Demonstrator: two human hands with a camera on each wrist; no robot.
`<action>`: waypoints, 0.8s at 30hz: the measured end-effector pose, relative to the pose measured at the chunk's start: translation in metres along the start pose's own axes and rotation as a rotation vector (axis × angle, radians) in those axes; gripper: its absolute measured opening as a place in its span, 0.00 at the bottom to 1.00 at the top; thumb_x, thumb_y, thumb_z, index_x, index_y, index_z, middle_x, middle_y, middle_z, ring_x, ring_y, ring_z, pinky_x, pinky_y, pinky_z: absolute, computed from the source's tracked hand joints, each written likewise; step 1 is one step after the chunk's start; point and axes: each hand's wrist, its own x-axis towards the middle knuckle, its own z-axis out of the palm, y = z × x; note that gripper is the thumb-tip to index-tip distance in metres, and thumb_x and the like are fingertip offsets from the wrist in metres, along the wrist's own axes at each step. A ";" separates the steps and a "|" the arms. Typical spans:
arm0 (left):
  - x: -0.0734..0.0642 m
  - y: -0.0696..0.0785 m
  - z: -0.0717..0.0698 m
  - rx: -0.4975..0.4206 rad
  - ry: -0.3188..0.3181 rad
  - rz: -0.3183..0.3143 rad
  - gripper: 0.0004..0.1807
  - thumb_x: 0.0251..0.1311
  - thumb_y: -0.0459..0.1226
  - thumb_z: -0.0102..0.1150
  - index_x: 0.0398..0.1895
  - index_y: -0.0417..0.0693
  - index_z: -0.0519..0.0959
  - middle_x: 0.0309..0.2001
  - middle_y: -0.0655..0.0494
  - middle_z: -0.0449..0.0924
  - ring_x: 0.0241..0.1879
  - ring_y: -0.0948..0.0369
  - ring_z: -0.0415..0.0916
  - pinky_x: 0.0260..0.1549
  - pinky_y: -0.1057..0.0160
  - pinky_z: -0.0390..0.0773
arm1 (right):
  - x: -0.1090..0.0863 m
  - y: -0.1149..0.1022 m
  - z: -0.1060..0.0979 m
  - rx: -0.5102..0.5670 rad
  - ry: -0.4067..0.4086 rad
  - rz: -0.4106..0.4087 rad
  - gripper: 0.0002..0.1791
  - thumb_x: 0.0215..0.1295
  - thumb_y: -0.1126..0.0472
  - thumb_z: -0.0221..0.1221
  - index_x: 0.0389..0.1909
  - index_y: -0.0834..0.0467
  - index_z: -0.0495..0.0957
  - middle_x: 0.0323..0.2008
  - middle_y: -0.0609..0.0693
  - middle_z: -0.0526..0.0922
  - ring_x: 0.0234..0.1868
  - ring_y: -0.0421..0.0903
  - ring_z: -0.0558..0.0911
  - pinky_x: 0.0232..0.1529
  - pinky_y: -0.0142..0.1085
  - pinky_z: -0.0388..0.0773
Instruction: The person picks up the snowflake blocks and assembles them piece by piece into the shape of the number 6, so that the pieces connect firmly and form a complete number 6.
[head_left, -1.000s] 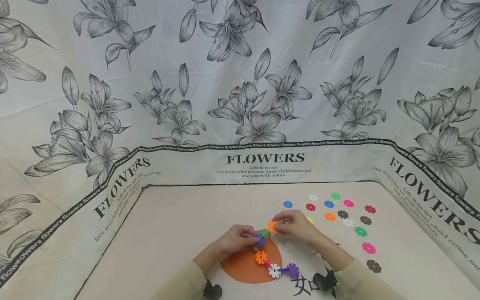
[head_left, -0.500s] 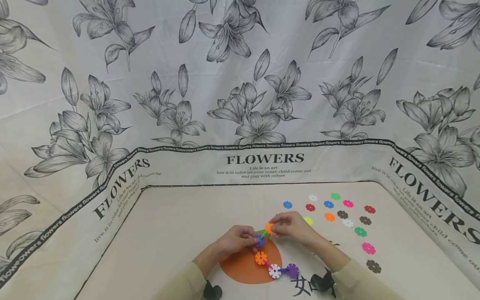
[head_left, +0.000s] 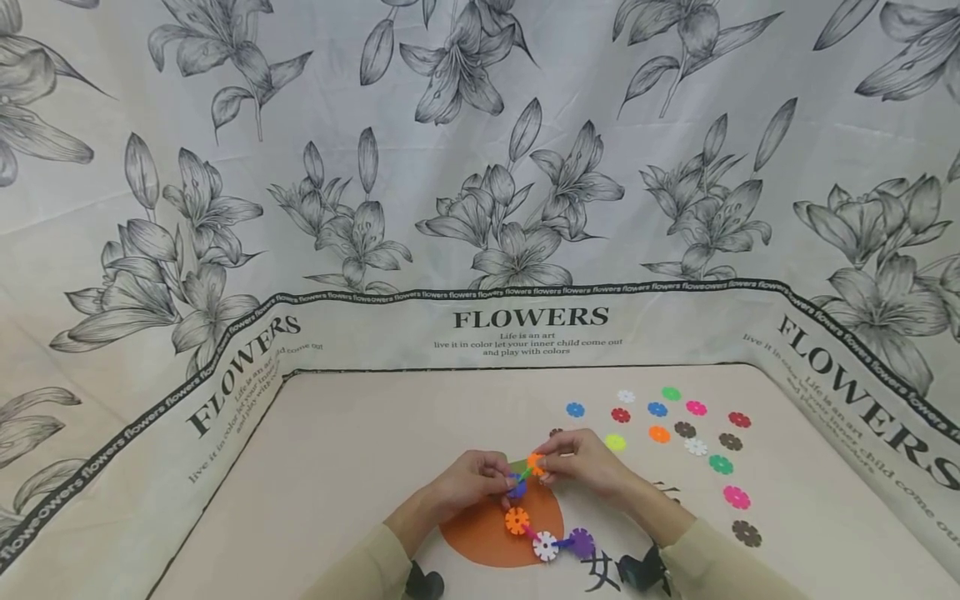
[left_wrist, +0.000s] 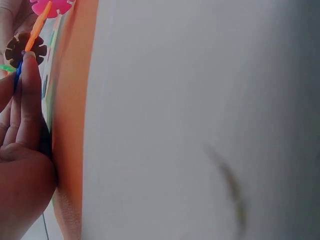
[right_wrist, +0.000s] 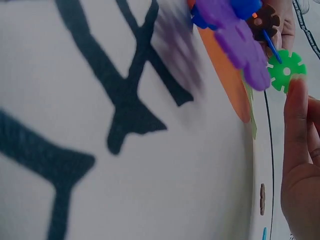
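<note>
In the head view, my left hand [head_left: 472,482] pinches a blue notched snowflake disc [left_wrist: 18,76] of a linked chain, seen edge-on in the left wrist view. My right hand [head_left: 587,460] pinches an orange disc [head_left: 536,463], which meets a green disc [right_wrist: 287,70] beside the blue one; how deep the slots engage cannot be told. A brown disc [left_wrist: 20,50] joins on near the left fingertips. Below, the chain hangs with another orange disc [head_left: 517,522], a pink one [left_wrist: 52,6], a white one [head_left: 545,546] and a purple one [head_left: 581,542].
Loose discs lie at the right, among them a yellow disc [head_left: 615,442], a red disc [head_left: 620,415] and a pink disc [head_left: 737,497]. An orange circle [head_left: 480,542] and black characters [head_left: 602,572] are printed on the tabletop cloth [head_left: 337,467]. Flowered fabric walls [head_left: 525,333] enclose it.
My right hand has moved left and slightly down, bringing the orange disc against the green one. The hanging chain has shifted a little left. A loose brown disc now shows behind the right hand.
</note>
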 end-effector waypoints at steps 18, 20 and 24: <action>0.001 0.002 0.002 0.008 0.006 -0.041 0.05 0.68 0.33 0.63 0.42 0.39 0.82 0.35 0.48 0.87 0.36 0.58 0.84 0.46 0.60 0.85 | -0.001 -0.007 0.003 -0.014 -0.065 -0.028 0.19 0.71 0.70 0.59 0.60 0.72 0.77 0.51 0.62 0.81 0.44 0.51 0.86 0.47 0.39 0.85; 0.000 0.004 0.002 0.024 0.010 -0.038 0.05 0.69 0.33 0.63 0.42 0.40 0.83 0.36 0.49 0.88 0.37 0.59 0.84 0.47 0.60 0.84 | 0.000 -0.007 0.004 -0.028 -0.082 -0.032 0.19 0.71 0.70 0.58 0.60 0.72 0.76 0.50 0.61 0.81 0.44 0.52 0.86 0.47 0.39 0.85; -0.001 0.006 0.002 0.059 0.023 -0.036 0.07 0.70 0.36 0.62 0.44 0.42 0.85 0.39 0.52 0.88 0.40 0.60 0.82 0.48 0.61 0.81 | -0.001 -0.010 0.007 -0.089 -0.108 -0.053 0.19 0.71 0.70 0.58 0.60 0.71 0.77 0.45 0.60 0.82 0.41 0.53 0.87 0.45 0.39 0.85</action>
